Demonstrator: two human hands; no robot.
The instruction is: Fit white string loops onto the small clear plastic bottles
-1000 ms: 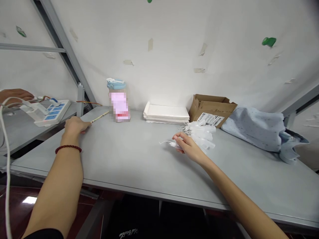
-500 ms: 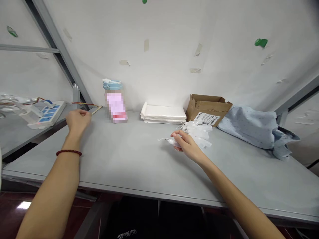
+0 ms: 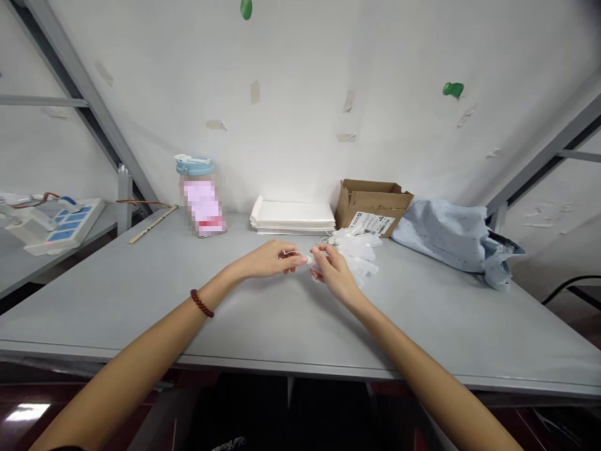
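Translucent white piece (image 3: pixel 310 260), mostly hidden, with a thin pale wire (image 3: pixel 293 252) at its tip, is over the grey table (image 3: pixel 282 326), pinched by left hand (image 3: pixel 271 259) and right hand (image 3: pixel 335 272) together. Similar pieces (image 3: pixel 359 248) lie just beyond, before a cardboard box (image 3: pixel 370 210).

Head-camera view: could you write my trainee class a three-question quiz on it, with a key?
1. True or false: the dark red beaded bracelet is on the left forearm.
2. What stands immediately right of the flat white rectangular stack?
(a) blue-lidded cup
(b) open brown cardboard box
(c) white-and-blue power strip
3. What do the right hand's fingers hold?
Key: 1 true; 2 b; 3 a small translucent white plastic piece.
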